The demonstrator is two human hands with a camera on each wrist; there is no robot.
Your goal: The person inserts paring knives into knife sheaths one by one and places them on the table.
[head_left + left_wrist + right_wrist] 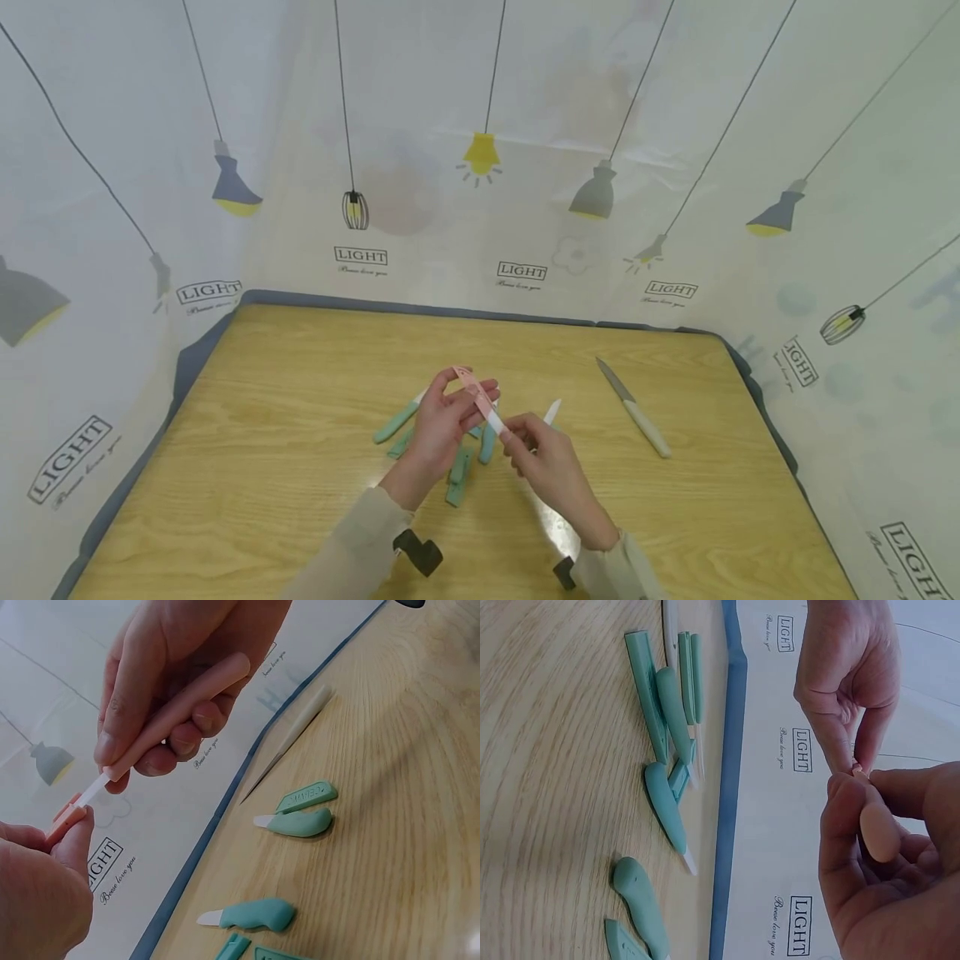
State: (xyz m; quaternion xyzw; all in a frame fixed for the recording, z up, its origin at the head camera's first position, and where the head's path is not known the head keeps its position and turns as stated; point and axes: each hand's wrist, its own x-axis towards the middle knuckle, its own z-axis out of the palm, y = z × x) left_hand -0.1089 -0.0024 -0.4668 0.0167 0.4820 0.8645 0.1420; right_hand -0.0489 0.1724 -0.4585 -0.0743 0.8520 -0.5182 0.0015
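My left hand (437,429) pinches a pink blade cover (472,387) above the middle of the table. My right hand (553,468) grips the pink handle (180,712) of a small knife. Between the two hands shows part of the knife's white blade (93,789), its tip end inside the cover. In the right wrist view the handle's rounded end (880,834) points toward the camera, and the fingers hide most of the blade and cover. Both hands are raised over several green and teal knives and covers, such as a green knife (301,823) beside its green cover (307,796).
On the wooden table (300,517), a longer knife (647,429) with a pale handle and grey blade lies at the right. A teal knife (665,806) and a green knife (395,423) lie beneath the hands. A lamp-printed sheet (450,100) surrounds the table's back and sides.
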